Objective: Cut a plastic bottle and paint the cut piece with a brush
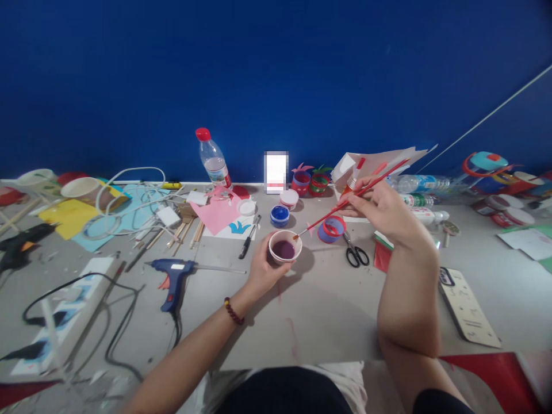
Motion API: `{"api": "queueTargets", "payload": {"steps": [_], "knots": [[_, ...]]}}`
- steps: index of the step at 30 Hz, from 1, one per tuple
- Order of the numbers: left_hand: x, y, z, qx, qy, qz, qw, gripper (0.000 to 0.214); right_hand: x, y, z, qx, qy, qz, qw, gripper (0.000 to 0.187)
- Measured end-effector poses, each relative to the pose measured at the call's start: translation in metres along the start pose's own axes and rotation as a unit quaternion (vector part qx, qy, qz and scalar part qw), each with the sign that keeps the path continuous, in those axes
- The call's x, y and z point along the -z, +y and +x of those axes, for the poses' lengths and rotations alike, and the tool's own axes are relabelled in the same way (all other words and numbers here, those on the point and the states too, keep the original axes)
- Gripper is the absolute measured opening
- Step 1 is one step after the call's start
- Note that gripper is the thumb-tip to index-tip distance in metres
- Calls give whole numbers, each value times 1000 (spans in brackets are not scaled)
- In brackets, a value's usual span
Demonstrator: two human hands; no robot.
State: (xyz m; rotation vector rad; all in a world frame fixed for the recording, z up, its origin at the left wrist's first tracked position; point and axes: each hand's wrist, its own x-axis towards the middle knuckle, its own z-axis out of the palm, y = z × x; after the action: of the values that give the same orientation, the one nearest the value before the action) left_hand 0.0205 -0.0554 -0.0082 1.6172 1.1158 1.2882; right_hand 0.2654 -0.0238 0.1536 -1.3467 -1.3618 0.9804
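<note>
My left hand (268, 265) is wrapped round a paper cup (285, 259) that has dark purple liquid inside. A red-handled paintbrush (321, 219) is held in my right hand (371, 206), its bristles at the cup's upper right rim. Another red handle shows by the same fingers; whether it is also gripped is hard to see. Behind the cup stands an open jar of blue paint (280, 216), with a white-topped jar (288, 199) just past it. Under the brush sits a ring of purple and red paper (332, 229).
A blue glue gun (173, 279), a black pen (249, 238) and a power strip (71, 316) lie to the left. A plastic bottle (213, 161) stands at the back. Scissors (356, 253), a phone (469, 307) and several lying bottles (420, 184) are on the right.
</note>
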Motion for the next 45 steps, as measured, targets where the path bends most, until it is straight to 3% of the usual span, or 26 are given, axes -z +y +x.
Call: {"api": "queueTargets", "payload": {"steps": [9, 25, 31, 45], "knots": [[-1, -6, -1, -4, 1, 0, 1000, 69, 1, -1, 0, -6, 10, -8, 1000, 18], [-2, -5, -1, -2, -2, -7, 1000, 68, 8, 2, 0, -5, -4, -15, 1000, 27], [-1, -3, -1, 2, -1, -8, 1000, 68, 10, 5, 0, -2, 18, -31, 999, 31], [0, -4, -1, 0, 1, -14, 1000, 67, 12, 4, -2, 3, 17, -21, 1000, 25]]}}
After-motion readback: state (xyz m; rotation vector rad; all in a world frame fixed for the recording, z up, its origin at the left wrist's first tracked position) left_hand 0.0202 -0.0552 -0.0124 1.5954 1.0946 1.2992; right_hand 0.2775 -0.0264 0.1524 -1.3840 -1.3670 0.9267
